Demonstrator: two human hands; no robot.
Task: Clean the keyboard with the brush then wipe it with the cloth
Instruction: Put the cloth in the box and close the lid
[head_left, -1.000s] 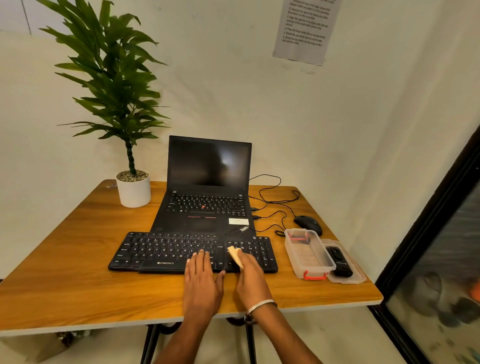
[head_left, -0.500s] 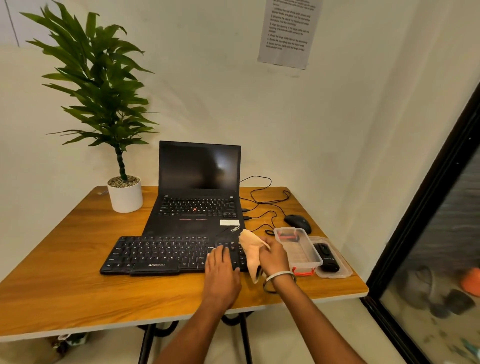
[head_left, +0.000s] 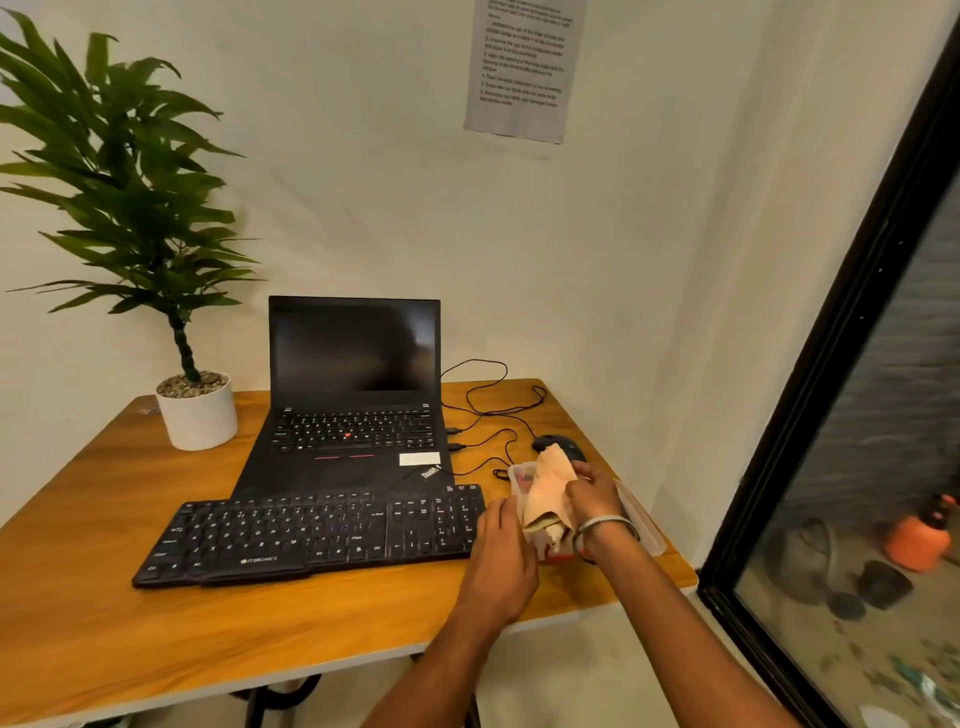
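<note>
A black external keyboard (head_left: 311, 535) lies on the wooden table (head_left: 104, 613) in front of an open black laptop (head_left: 353, 405). A peach cloth (head_left: 548, 488) hangs bunched between both hands, just right of the keyboard and over a clear plastic box (head_left: 519, 475). My right hand (head_left: 595, 491) grips the cloth from the right. My left hand (head_left: 501, 551) holds its lower left part, next to the keyboard's right end. I cannot make out a brush.
A potted plant in a white pot (head_left: 197, 410) stands at the table's back left. A black mouse (head_left: 561, 446) and cables (head_left: 483, 405) lie behind the box, whose clear lid (head_left: 644, 525) rests to its right. A dark door frame (head_left: 831, 364) borders the right side.
Both hands have left the keyboard and moved right with the cloth, which now hangs over the plastic box. The camera view has turned to the right.
</note>
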